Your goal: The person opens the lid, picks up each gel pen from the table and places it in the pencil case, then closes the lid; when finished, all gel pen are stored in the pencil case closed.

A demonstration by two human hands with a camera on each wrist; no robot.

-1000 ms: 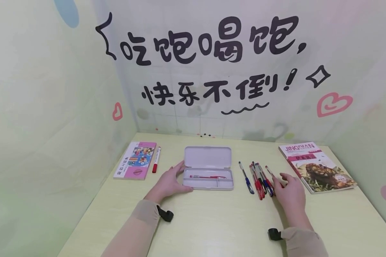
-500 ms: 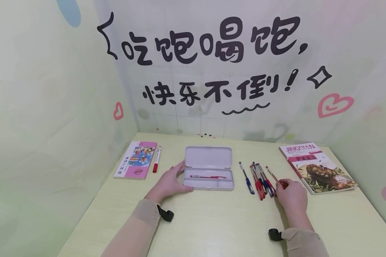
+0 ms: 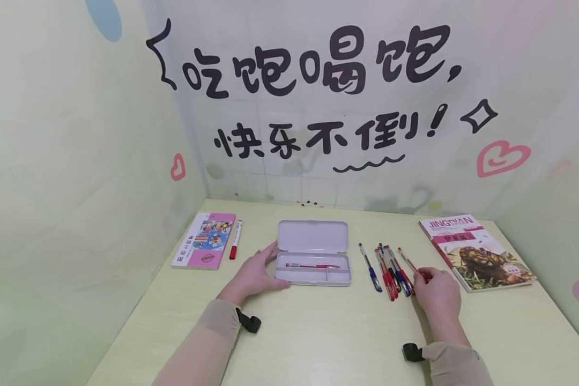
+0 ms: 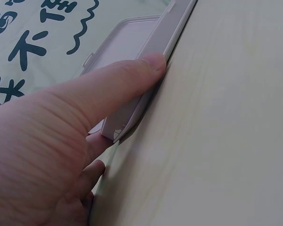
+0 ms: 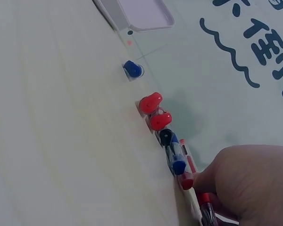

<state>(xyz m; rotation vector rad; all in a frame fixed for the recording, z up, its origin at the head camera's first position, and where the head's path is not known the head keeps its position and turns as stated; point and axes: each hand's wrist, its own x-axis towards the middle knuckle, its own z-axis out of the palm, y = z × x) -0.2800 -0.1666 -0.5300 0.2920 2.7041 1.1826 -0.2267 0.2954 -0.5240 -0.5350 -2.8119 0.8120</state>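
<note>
A pale lilac pencil case point(image 3: 312, 236) lies with its lid swung back and one red pen point(image 3: 313, 266) in its rear compartment. My left hand point(image 3: 254, 274) holds the case by its left end, thumb point(image 4: 132, 77) along the front side and fingers round the corner. To the right of the case, my right hand point(image 3: 438, 294) pinches a red pen point(image 3: 407, 259) near its lower end, its rear end pointing away from me. Just left of this hand lies a bunch of red, black and blue gel pens point(image 3: 390, 274). A blue pen point(image 3: 369, 268) lies slightly apart from them.
At the back left lie a pink-and-white booklet point(image 3: 203, 241) and a red-capped marker point(image 3: 236, 240). A magazine point(image 3: 482, 260) with an insect on its cover is right of my right hand. Fabric walls with printed lettering enclose the table's back and sides.
The fingers of my right hand have closed from a loose spread onto the rightmost red pen, which has shifted only slightly. My left hand and the case have stayed put.
</note>
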